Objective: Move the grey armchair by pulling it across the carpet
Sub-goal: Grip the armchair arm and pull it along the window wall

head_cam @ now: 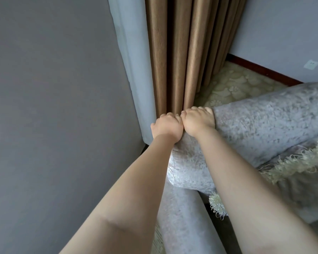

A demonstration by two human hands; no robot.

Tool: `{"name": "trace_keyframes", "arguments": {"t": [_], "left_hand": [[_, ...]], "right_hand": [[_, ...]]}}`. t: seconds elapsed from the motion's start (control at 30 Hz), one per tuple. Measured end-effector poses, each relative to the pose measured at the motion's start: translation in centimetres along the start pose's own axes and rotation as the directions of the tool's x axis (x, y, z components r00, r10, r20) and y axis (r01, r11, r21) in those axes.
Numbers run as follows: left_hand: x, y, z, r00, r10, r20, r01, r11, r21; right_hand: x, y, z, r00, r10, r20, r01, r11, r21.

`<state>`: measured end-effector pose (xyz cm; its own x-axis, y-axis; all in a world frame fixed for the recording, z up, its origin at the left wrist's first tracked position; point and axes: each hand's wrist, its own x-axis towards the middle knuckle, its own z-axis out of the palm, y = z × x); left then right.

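Observation:
The grey armchair (255,129), covered in mottled velvet, fills the lower right. Its rolled back runs from the centre toward the right edge, and one rolled arm comes down toward me. My left hand (166,128) and my right hand (197,121) sit side by side on the top corner of the back, fingers curled over its far edge and gripping it. Both forearms stretch out straight from the bottom of the view. The fingertips are hidden behind the chair.
A grey wall (53,107) stands close on the left. Brown pleated curtains (187,52) hang just behind the chair corner. Cream patterned carpet (233,85) shows between the chair and the right wall's dark skirting. A shaggy cream cushion (292,162) lies on the seat.

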<state>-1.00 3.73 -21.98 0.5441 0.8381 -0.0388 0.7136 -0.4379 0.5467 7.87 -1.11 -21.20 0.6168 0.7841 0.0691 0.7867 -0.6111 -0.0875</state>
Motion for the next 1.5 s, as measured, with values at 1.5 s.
{"name": "trace_keyframes", "arguments": {"t": [1.5], "left_hand": [[-5.7, -3.5, -3.1, 0.999, -0.038, 0.023, 0.035, 0.993, 0.114]], "right_hand": [[-5.0, -4.5, -1.2, 0.976, -0.135, 0.169, 0.149, 0.986, -0.069]]}}
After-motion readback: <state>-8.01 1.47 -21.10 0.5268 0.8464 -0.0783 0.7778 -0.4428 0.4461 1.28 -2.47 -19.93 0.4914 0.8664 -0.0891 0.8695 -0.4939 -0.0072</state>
